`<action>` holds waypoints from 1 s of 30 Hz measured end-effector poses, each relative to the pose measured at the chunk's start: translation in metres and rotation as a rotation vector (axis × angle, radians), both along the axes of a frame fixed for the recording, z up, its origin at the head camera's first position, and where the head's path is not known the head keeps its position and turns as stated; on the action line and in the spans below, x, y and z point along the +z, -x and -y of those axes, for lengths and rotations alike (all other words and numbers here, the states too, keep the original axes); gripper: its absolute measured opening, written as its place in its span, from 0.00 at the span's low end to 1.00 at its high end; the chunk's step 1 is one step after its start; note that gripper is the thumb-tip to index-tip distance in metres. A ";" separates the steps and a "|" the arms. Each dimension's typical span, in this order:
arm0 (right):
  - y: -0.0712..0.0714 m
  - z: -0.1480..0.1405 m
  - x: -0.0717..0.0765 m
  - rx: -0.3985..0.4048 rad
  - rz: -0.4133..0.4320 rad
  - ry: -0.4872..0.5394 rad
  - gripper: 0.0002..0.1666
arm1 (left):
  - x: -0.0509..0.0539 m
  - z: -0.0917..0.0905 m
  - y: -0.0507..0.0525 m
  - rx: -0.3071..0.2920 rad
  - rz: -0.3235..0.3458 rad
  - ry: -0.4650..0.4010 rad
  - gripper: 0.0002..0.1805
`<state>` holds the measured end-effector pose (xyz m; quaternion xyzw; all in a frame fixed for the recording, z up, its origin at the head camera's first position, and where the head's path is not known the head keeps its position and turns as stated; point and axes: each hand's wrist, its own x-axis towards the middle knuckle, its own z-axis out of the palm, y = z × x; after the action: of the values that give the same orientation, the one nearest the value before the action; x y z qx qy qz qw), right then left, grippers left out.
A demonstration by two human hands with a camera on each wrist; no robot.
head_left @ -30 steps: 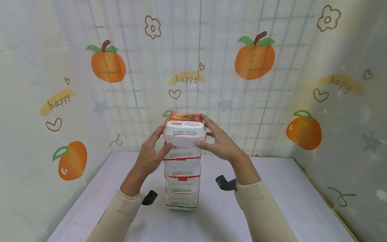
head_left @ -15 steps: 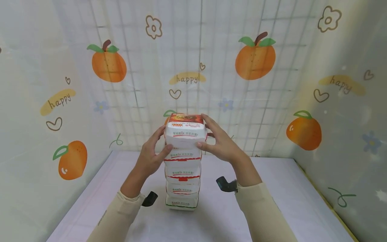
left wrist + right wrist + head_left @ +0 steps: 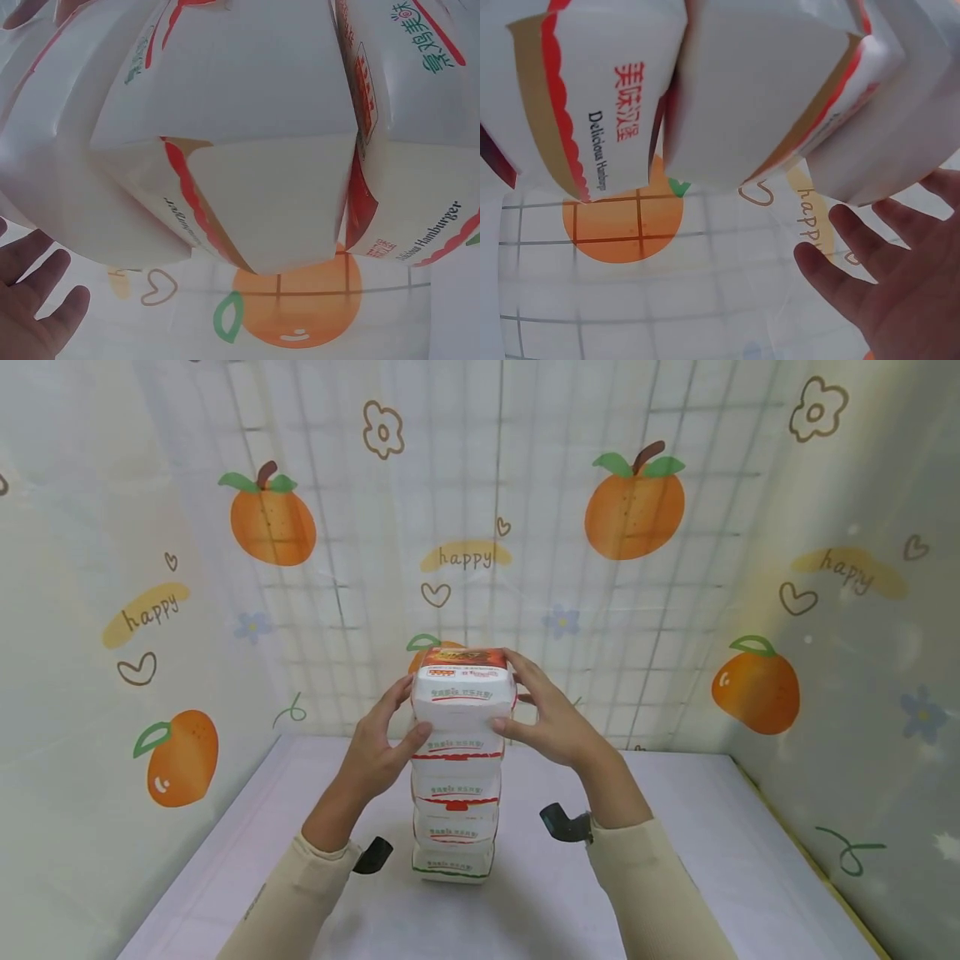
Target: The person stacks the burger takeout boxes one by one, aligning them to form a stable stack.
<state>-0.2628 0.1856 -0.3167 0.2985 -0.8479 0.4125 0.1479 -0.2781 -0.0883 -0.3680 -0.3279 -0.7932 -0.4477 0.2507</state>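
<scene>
A tall stack of white hamburger boxes (image 3: pixel 456 789) stands upright on the table in the head view. The topmost hamburger box (image 3: pixel 463 700) has a red printed lid and sits on the box below. My left hand (image 3: pixel 372 747) holds this top box by its left side, thumb on the front corner. On the opposite side my right hand (image 3: pixel 558 720) holds it too, thumb at the front and fingers along the side and rear corner. Spread fingers (image 3: pixel 56 300) show beside the box in the left wrist view. The right wrist view shows the right fingers (image 3: pixel 855 244) close to the top box's side.
The white table (image 3: pixel 622 860) extends around the stack. A pale curtain (image 3: pixel 540 585) printed with oranges hangs behind and on both sides, with a wire grid showing through it. A black wrist camera (image 3: pixel 564 823) juts from the right sleeve, another black camera (image 3: pixel 372 855) from the left.
The top box's rear edge is slightly lower than before. Both hands keep their hold and hardly move; the head view shifts a little.
</scene>
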 end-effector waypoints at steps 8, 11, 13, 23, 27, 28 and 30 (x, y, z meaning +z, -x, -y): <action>0.000 0.000 -0.002 -0.004 -0.006 0.007 0.55 | -0.001 0.003 -0.002 0.004 -0.012 -0.007 0.39; 0.000 0.000 -0.002 -0.005 -0.005 0.014 0.56 | -0.001 0.004 -0.002 0.001 -0.019 -0.006 0.39; 0.000 0.000 -0.003 -0.004 0.002 0.020 0.57 | 0.000 0.004 -0.002 0.002 -0.022 -0.005 0.39; -0.003 -0.001 -0.005 -0.046 0.054 0.034 0.62 | -0.001 0.004 -0.002 -0.010 -0.025 -0.006 0.39; -0.003 -0.002 -0.007 -0.055 0.069 0.029 0.62 | -0.002 0.005 -0.001 -0.008 -0.023 -0.004 0.40; -0.003 -0.002 -0.007 -0.058 0.073 0.029 0.62 | -0.002 0.006 -0.001 -0.005 -0.022 -0.002 0.40; -0.004 -0.002 -0.008 -0.064 0.082 0.033 0.62 | -0.002 0.006 0.000 -0.001 -0.024 0.001 0.40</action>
<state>-0.2592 0.1879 -0.3248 0.2516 -0.8555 0.4332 0.1310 -0.2777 -0.0948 -0.3705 -0.3335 -0.7902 -0.4436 0.2599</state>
